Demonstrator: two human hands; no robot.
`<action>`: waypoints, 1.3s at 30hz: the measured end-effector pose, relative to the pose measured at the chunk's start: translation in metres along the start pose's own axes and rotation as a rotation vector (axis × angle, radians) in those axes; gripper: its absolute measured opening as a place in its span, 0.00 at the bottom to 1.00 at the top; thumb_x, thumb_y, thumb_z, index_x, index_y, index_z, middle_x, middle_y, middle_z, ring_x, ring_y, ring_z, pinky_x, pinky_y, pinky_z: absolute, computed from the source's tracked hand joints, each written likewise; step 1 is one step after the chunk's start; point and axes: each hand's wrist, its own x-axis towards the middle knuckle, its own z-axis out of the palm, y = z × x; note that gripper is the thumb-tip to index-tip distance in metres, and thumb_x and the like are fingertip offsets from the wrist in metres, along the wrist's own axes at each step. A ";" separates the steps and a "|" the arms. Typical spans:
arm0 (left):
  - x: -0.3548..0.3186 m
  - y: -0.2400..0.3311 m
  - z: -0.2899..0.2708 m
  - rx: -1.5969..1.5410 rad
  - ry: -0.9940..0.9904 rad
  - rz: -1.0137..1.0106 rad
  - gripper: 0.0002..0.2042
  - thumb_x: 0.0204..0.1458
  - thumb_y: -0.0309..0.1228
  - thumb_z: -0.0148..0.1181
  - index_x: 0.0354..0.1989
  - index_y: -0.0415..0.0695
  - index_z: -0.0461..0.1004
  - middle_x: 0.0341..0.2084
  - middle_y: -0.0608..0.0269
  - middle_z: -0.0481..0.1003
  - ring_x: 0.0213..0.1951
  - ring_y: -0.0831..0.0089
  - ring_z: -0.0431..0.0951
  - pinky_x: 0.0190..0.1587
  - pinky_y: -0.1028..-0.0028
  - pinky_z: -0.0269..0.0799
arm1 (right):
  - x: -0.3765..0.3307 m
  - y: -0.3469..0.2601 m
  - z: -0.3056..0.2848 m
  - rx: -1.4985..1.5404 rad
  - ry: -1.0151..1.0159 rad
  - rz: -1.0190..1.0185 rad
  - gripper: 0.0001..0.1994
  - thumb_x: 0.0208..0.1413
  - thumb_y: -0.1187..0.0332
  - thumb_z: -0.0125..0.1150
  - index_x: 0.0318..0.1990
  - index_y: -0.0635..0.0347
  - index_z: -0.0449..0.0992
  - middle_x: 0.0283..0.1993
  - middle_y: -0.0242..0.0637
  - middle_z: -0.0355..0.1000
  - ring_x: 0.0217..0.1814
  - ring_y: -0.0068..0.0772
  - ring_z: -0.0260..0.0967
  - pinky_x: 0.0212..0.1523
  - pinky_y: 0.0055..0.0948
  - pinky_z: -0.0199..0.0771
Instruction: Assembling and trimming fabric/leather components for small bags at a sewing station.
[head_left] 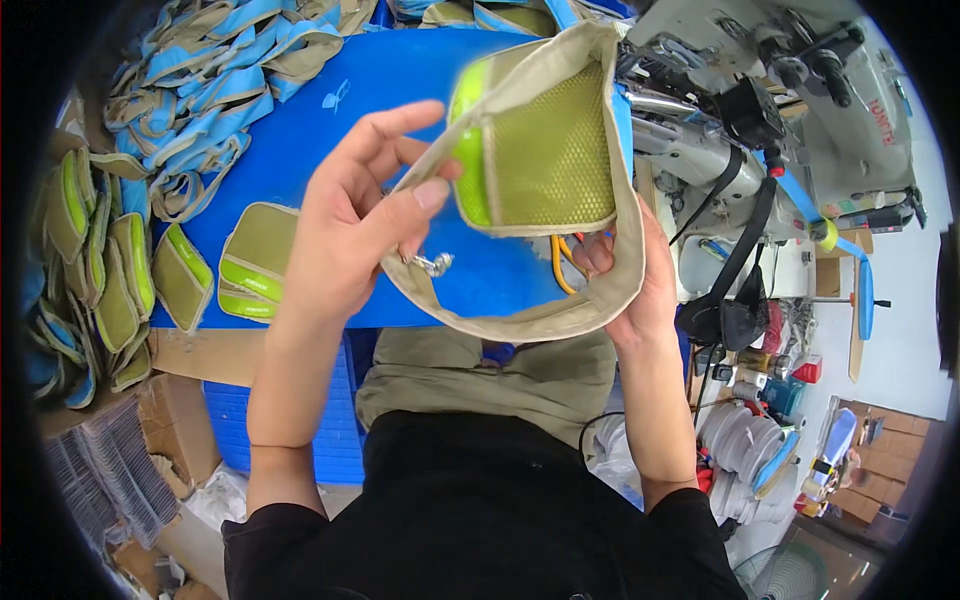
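Khaki fabric with a lime-green mesh panel makes up the pouch (540,150) held up in the middle of the view, above the blue board (380,110). A wide khaki band runs around the mesh and loops down below it in a curve, and a bright green strip shows along the pouch's left side. A small silver zipper pull (436,264) hangs from the lower left of the band.

The left hand (350,220) has its thumb pressed on the khaki edge just beside the green strip, pinching it against the fingers behind; the index finger is stretched out and free above. The right hand (635,280) is cupped under the bottom loop of the band, fingers curled against the cloth from behind, so both hands are closed on the pouch, set apart at its two sides.

Flat finished pouches (255,262) lie on the blue board to the left, and a heap of blue and khaki pieces (200,90) covers its far left corner. A grey sewing machine (800,110) stands close on the right, near the pouch's upper right edge. Bare board shows between the hands and the heap.
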 end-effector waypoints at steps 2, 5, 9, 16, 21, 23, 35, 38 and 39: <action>0.000 0.000 0.002 0.006 -0.008 -0.024 0.28 0.58 0.26 0.61 0.68 0.35 0.65 0.47 0.54 0.79 0.22 0.87 0.65 0.26 0.86 0.60 | 0.000 -0.002 0.000 0.019 0.016 -0.019 0.11 0.71 0.60 0.57 0.40 0.56 0.74 0.25 0.30 0.73 0.26 0.21 0.71 0.32 0.23 0.71; 0.011 0.003 -0.007 0.010 0.074 0.037 0.25 0.59 0.24 0.63 0.66 0.36 0.67 0.46 0.59 0.80 0.26 0.88 0.68 0.28 0.86 0.62 | -0.002 -0.003 0.001 0.030 0.041 -0.020 0.10 0.71 0.61 0.58 0.41 0.57 0.75 0.27 0.29 0.75 0.27 0.20 0.72 0.33 0.23 0.72; 0.025 -0.006 -0.019 0.328 0.211 0.150 0.22 0.60 0.26 0.65 0.62 0.37 0.72 0.47 0.64 0.79 0.29 0.91 0.70 0.30 0.87 0.63 | 0.000 -0.001 0.001 0.010 0.044 -0.023 0.08 0.71 0.62 0.58 0.43 0.56 0.75 0.35 0.28 0.78 0.32 0.19 0.74 0.38 0.23 0.75; 0.025 -0.020 -0.031 0.363 0.194 0.136 0.18 0.61 0.24 0.64 0.59 0.37 0.75 0.48 0.66 0.77 0.35 0.91 0.73 0.34 0.87 0.67 | 0.000 0.005 0.004 0.032 0.159 -0.003 0.08 0.72 0.61 0.57 0.46 0.54 0.76 0.42 0.29 0.80 0.40 0.22 0.76 0.46 0.26 0.77; 0.021 -0.007 -0.037 0.273 0.176 0.120 0.21 0.60 0.25 0.62 0.63 0.36 0.72 0.49 0.67 0.78 0.25 0.91 0.60 0.27 0.86 0.54 | -0.002 0.006 0.000 0.090 0.111 0.002 0.08 0.73 0.62 0.55 0.48 0.56 0.75 0.49 0.34 0.81 0.50 0.26 0.79 0.54 0.30 0.78; 0.020 -0.001 -0.039 0.218 0.166 0.083 0.22 0.61 0.25 0.62 0.63 0.36 0.71 0.48 0.67 0.78 0.24 0.91 0.59 0.26 0.86 0.53 | -0.002 0.008 -0.005 0.076 0.099 -0.003 0.09 0.73 0.63 0.54 0.49 0.57 0.75 0.50 0.35 0.81 0.52 0.27 0.79 0.55 0.31 0.78; 0.012 0.001 -0.038 0.241 -0.001 0.185 0.21 0.61 0.24 0.65 0.62 0.38 0.72 0.46 0.64 0.77 0.31 0.90 0.72 0.31 0.86 0.68 | -0.004 0.013 -0.012 0.065 0.037 -0.015 0.17 0.73 0.61 0.53 0.63 0.58 0.71 0.63 0.36 0.75 0.65 0.35 0.72 0.68 0.41 0.70; 0.008 0.001 -0.035 0.209 -0.029 0.196 0.20 0.61 0.24 0.64 0.62 0.38 0.72 0.46 0.63 0.77 0.30 0.90 0.72 0.30 0.85 0.69 | -0.002 0.012 -0.008 0.090 0.040 -0.017 0.13 0.73 0.63 0.54 0.57 0.60 0.74 0.58 0.36 0.78 0.61 0.31 0.76 0.65 0.37 0.75; 0.007 0.002 -0.035 0.209 -0.025 0.184 0.20 0.61 0.24 0.64 0.62 0.38 0.72 0.46 0.63 0.77 0.30 0.90 0.72 0.30 0.85 0.69 | -0.002 0.013 -0.006 0.100 0.026 0.004 0.13 0.73 0.63 0.54 0.57 0.60 0.74 0.58 0.36 0.78 0.61 0.31 0.76 0.65 0.37 0.75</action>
